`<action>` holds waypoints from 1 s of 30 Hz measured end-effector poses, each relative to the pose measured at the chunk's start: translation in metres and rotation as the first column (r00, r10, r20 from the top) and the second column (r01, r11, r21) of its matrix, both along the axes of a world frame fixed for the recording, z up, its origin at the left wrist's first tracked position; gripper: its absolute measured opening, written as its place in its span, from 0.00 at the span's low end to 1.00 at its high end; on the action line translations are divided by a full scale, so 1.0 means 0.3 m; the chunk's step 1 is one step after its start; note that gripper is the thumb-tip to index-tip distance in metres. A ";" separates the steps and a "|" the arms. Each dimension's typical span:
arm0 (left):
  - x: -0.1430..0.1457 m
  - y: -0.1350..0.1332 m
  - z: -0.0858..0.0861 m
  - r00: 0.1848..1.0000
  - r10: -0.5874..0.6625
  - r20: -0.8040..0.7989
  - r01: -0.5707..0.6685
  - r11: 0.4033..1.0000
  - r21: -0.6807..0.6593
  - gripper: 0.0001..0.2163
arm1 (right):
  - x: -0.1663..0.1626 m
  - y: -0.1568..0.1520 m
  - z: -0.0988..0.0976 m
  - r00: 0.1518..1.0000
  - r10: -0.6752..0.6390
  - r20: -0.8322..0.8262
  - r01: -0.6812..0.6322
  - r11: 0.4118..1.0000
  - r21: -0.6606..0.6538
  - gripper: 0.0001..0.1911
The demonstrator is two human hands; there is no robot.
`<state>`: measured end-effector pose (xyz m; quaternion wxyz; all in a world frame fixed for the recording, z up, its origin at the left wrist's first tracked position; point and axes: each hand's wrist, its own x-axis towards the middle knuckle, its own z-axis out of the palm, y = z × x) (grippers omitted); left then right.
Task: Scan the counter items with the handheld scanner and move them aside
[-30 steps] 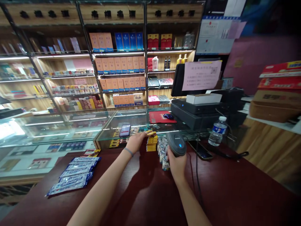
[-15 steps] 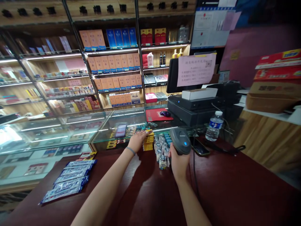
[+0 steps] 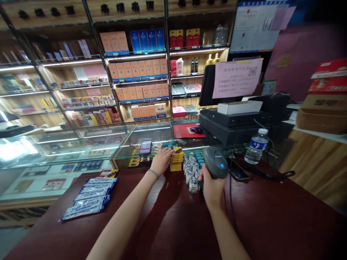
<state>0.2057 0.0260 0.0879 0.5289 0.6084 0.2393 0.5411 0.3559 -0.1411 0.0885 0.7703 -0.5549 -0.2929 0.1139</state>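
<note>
My right hand (image 3: 210,186) grips the handle of a dark barcode scanner (image 3: 216,167) whose blue light glows; its head sits above several small clear bottles (image 3: 192,173) on the dark red counter (image 3: 168,220). My left hand (image 3: 161,161) reaches forward and rests on the left side and top of a stack of yellow packets (image 3: 177,160), fingers curled against it. A thin band circles my left wrist.
Blue packets (image 3: 90,196) lie at the counter's left. A phone (image 3: 145,147) rests on the glass display case (image 3: 81,142). A second phone (image 3: 238,172), a water bottle (image 3: 255,146), a till with monitor (image 3: 230,119) and cardboard boxes (image 3: 325,104) stand to the right. Shelves of goods fill the back.
The view has shifted a little. The scanner has drifted slightly right and down over the bottles. My left hand stays on the yellow stack.
</note>
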 end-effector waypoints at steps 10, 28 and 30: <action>-0.399 -0.095 -0.139 0.629 0.637 -0.445 -0.146 0.659 0.738 0.14 | -0.075 0.024 -0.044 0.968 0.242 -0.066 -0.240 0.970 0.044 0.20; -1.088 -0.387 -0.295 0.265 0.791 -0.551 -0.373 0.611 0.698 0.10 | -0.315 0.028 -0.204 0.767 0.551 0.328 -0.384 0.805 -0.452 0.16; -1.149 -0.397 -0.317 0.195 0.796 -0.572 -0.388 0.599 0.700 0.10 | -0.335 0.020 -0.210 0.763 0.551 0.338 -0.370 0.801 -0.471 0.18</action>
